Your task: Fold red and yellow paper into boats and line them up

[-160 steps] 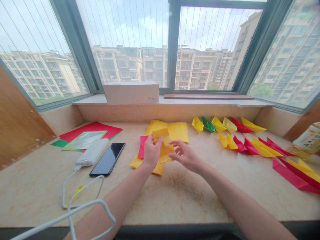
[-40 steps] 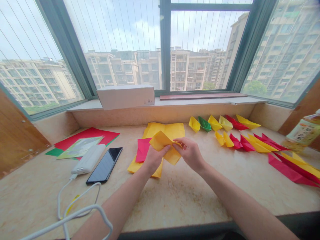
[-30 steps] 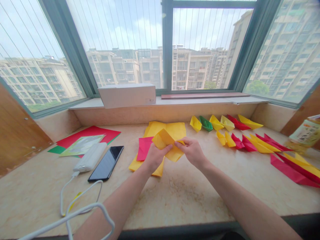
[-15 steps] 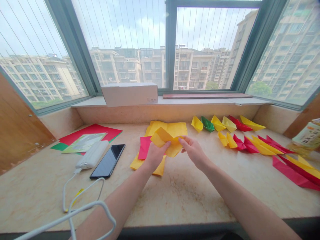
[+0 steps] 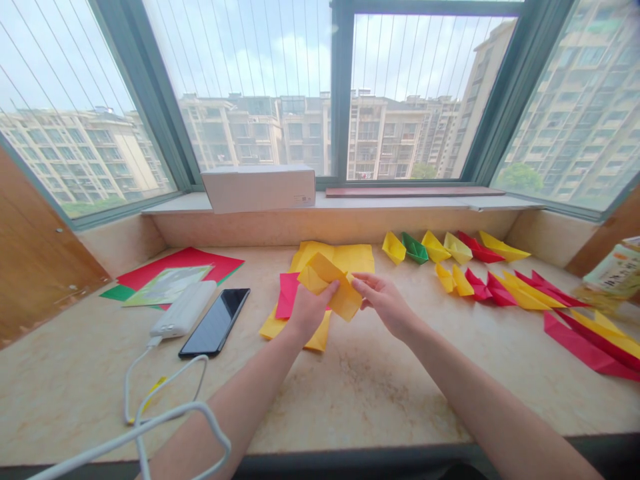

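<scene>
A partly folded piece of yellow paper (image 5: 324, 272) is held above the counter between my two hands. My left hand (image 5: 311, 305) grips it from the lower left, thumb on top. At its right edge, my right hand (image 5: 379, 293) pinches the paper between thumb and fingers. Below and behind lie a flat creased yellow sheet (image 5: 350, 253), a pink paper piece (image 5: 287, 297) and another yellow folded sheet (image 5: 273, 327), partly hidden by my left hand and forearm.
Several folded paper boats (image 5: 437, 248) in yellow, green and red stand at the right. On the left are a smartphone (image 5: 215, 323), a white power bank (image 5: 184, 310) with a cable (image 5: 170, 417), and red paper (image 5: 185, 263). A white box (image 5: 257, 190) rests on the sill.
My right hand has shifted slightly left along the yellow paper. The paper's right flap has turned inward and its lower corner hangs a bit lower.
</scene>
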Tool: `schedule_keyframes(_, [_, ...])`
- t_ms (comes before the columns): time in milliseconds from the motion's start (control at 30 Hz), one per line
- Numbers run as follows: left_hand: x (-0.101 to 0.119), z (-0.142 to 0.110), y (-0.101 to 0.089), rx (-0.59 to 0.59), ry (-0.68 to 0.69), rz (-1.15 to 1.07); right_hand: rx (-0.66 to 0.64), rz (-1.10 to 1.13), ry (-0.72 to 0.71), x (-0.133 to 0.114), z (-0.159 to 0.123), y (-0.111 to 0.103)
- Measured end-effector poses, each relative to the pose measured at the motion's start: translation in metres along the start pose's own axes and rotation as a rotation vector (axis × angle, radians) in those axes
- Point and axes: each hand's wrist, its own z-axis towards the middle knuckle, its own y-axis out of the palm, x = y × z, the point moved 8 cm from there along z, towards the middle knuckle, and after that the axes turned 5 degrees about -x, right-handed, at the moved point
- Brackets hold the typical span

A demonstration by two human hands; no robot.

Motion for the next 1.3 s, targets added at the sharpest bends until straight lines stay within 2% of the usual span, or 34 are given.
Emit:
schedule_keyframes(267, [0.005, -0.005, 0.013, -0.109, 0.015, 0.048, 0.016, -0.041, -0.041, -0.002, 0.0, -0.002])
schedule_keyframes(467, [0.006, -0.006, 0.015, -0.112, 0.028, 0.087, 0.098, -0.114, -0.091, -0.003, -0.001, -0.008])
schedule_keyframes(833, [0.006, -0.005, 0.015, -0.11, 0.047, 0.107, 0.136, -0.141, -0.14, -0.004, -0.001, -0.01])
schedule_keyframes(900, [0.005, -0.005, 0.011, -0.071, 0.054, 0.12, 0.196, -0.157, -0.18, -0.008, -0.002, -0.015])
schedule_keyframes(1000, [0.001, -0.003, -0.004, 0.077, 0.026, 0.184, 0.272, -0.217, -0.286, -0.021, -0.008, -0.019])
schedule_keyframes(1133, [-0.001, -0.001, -0.02, 0.214, 0.033, 0.279, 0.166, -0.392, -0.373, -0.033, -0.014, -0.003])
schedule_keyframes(1200, [0.0, 0.0, -0.024, 0.241, 0.043, 0.31, 0.108, -0.499, -0.361, -0.03, -0.015, 0.006])
schedule_keyframes(1300, [0.0, 0.001, -0.025, 0.251, 0.064, 0.312, 0.1, -0.649, -0.324, -0.021, -0.014, 0.01])
